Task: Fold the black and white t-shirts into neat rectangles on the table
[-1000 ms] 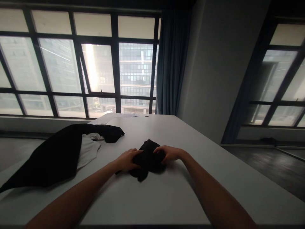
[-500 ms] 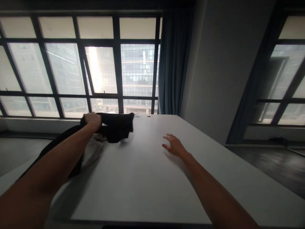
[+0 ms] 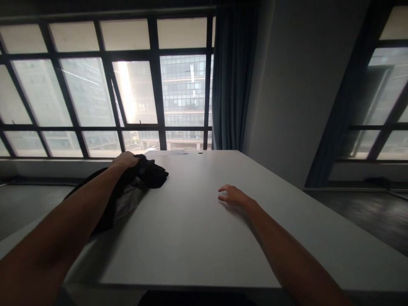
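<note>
My left hand (image 3: 126, 159) is closed on a black garment (image 3: 152, 173) at the left side of the white table (image 3: 188, 229). The cloth is bunched up, with one end sticking out to the right of the hand, and my forearm hides much of it. Below the hand hangs a greyish part (image 3: 130, 199) of the bundle; whether it is lining or a separate cloth I cannot tell. Low over the right half of the tabletop is my right hand (image 3: 234, 195), its fingers parted and slightly curled, holding nothing.
Thin, pale sheets (image 3: 174, 153) lie at the table's far edge, near a small dark round spot (image 3: 200, 153). Beyond stand a large window (image 3: 181, 93), a blue curtain (image 3: 232, 85) and a grey pillar (image 3: 296, 93).
The black garment's free end has dropped and crumpled, drawing back left. The pale sheets behind it now show. My right hand's fingers have come closer together.
</note>
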The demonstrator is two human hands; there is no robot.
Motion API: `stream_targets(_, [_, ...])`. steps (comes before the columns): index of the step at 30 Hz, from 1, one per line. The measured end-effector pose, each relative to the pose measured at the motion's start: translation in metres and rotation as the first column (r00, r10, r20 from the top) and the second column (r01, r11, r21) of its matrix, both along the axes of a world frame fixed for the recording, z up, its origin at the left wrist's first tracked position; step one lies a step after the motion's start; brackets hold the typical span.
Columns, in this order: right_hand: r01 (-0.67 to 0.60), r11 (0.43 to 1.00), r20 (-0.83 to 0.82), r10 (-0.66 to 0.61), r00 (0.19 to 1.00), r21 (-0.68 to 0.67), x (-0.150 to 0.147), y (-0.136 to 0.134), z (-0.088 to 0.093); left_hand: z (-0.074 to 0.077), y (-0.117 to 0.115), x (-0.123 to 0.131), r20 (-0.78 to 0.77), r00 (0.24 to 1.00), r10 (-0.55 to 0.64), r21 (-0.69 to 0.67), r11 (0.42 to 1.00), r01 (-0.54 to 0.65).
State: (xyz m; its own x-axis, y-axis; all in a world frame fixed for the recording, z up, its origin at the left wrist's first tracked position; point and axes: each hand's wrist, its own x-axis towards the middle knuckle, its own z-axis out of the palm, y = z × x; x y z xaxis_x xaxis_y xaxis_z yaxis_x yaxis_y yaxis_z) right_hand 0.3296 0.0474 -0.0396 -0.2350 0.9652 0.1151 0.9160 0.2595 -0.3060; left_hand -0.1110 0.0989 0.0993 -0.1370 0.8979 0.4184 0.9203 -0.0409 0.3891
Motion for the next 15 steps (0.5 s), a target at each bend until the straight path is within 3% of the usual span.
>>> stream_targets(2, [0.001,1.000,-0.046,-0.001,0.999,-0.002,0.000,0.000,0.001,0.000,0.002,0.037,0.028,0.998,-0.047,-0.029,0.998,0.048])
stream_targets(5, [0.002,1.000,-0.153,-0.001,0.988,0.007,0.001,0.002,0.001,-0.026,-0.013,0.105,0.060,0.938,-0.340,-0.022,0.939,0.342])
stream_targets(6, [-0.006,1.000,-0.197,0.008,0.980,0.009,0.002,0.003,0.001,-0.040,-0.021,0.124,0.113,0.825,-0.554,-0.005,0.830,0.558])
stream_targets(7, [-0.017,1.000,-0.240,0.018,0.971,0.007,0.004,0.004,0.000,-0.056,-0.030,0.139,0.157,0.678,-0.718,-0.023,0.683,0.730])
stream_targets(8, [-0.028,1.000,-0.280,0.027,0.959,0.002,0.005,0.006,-0.001,-0.072,-0.037,0.150,0.175,0.560,-0.810,-0.045,0.562,0.826])
stream_targets(9, [-0.036,0.999,-0.312,0.031,0.949,-0.008,0.007,0.007,-0.002,-0.087,-0.043,0.156,0.177,0.480,-0.859,-0.052,0.479,0.876])
stream_targets(10, [-0.041,0.999,-0.331,0.032,0.943,-0.020,0.009,0.008,-0.002,-0.102,-0.046,0.157,0.155,0.455,-0.877,-0.062,0.451,0.891])
stream_targets(11, [-0.043,0.999,-0.337,0.029,0.941,-0.032,0.010,0.009,-0.003,-0.116,-0.047,0.155,0.117,0.473,-0.873,-0.069,0.468,0.881])
stream_targets(15, [-0.080,0.995,-0.295,0.061,0.954,-0.053,0.005,0.005,-0.002,-0.158,-0.035,0.134,-0.021,0.685,-0.729,-0.091,0.683,0.724])
